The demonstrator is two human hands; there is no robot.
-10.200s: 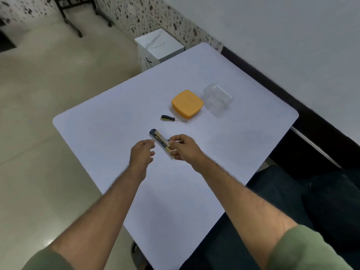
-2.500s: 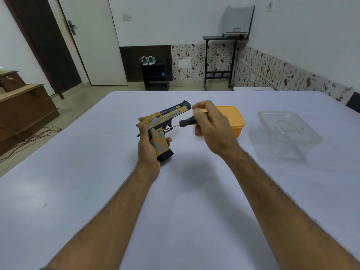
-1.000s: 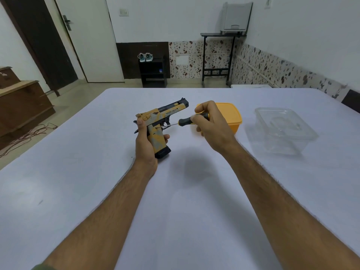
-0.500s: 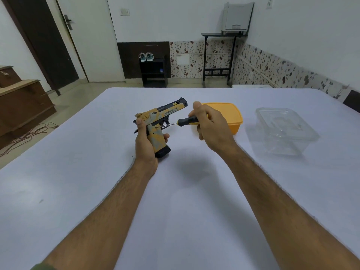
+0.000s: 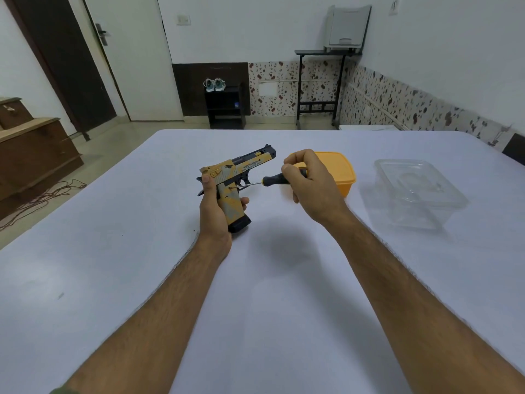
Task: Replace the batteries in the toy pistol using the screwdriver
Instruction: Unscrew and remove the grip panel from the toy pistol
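The toy pistol (image 5: 237, 182) is held upright just above the desk (image 5: 113, 280), left of centre frame, muzzle pointing toward the upper right. The left hand (image 5: 214, 211) is wrapped around the pistol's handle, its grip closed firmly, thumb laid along the rear of the slide. The screwdriver (image 5: 274, 180) is pinched by its black handle in the fingertips of the right hand (image 5: 309, 186), that grip closed on the tool; the thin shaft runs leftward and its tip is seated at a small spot on the upper part of the handle panel, presumably the battery-cover screw. The step in hand is judged to be loosening that screw. For a clean result the shaft should be kept square to the panel, steady inward pressure applied, and the handle rolled between the fingertips while the pistol is braced motionless. An orange box (image 5: 339, 173) and a clear container (image 5: 417, 191) are noted at right of frame; the freed screw could be dropped there.
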